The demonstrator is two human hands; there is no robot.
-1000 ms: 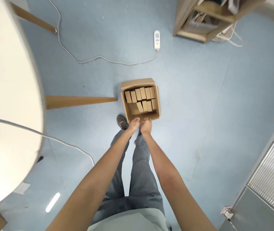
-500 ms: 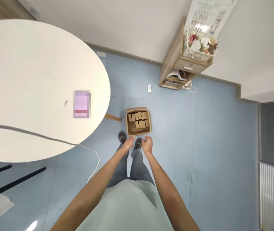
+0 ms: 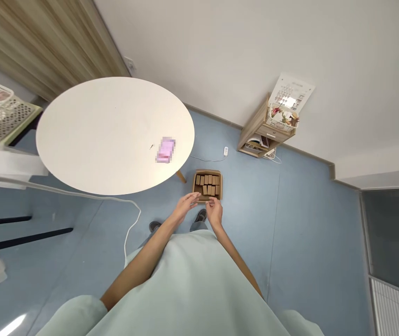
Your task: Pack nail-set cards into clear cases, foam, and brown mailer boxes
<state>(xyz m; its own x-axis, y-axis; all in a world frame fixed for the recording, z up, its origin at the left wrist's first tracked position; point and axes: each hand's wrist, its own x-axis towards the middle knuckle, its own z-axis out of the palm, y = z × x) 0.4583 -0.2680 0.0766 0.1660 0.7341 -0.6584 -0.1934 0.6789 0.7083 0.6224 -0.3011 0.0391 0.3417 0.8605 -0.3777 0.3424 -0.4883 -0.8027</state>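
Observation:
On the floor in front of me stands an open cardboard box point(image 3: 220, 186) with several small brown cardboard boxes point(image 3: 208, 180) standing in two rows inside. My left hand point(image 3: 186, 204) reaches to the near left edge of the big box, fingers stretched out and holding nothing I can see. At the near right edge is my right hand point(image 3: 214, 211), its fingers loosely bent and apart from the thumb, with nothing visible between them. Both hands overlap the near rim in view; whether they touch it I cannot tell.
A round white table point(image 3: 108, 135) stands to the left, with a blurred pink item point(image 3: 166, 150) on top. A white cable point(image 3: 129, 233) hangs beside it. A power strip point(image 3: 225, 151) lies on the floor behind the box. A wooden cabinet point(image 3: 255, 126) stands by the wall.
My view has tilted up and pulled back. Both hands have come closer to the box, now overlapping its near edge. The left hand's fingers are more stretched out.

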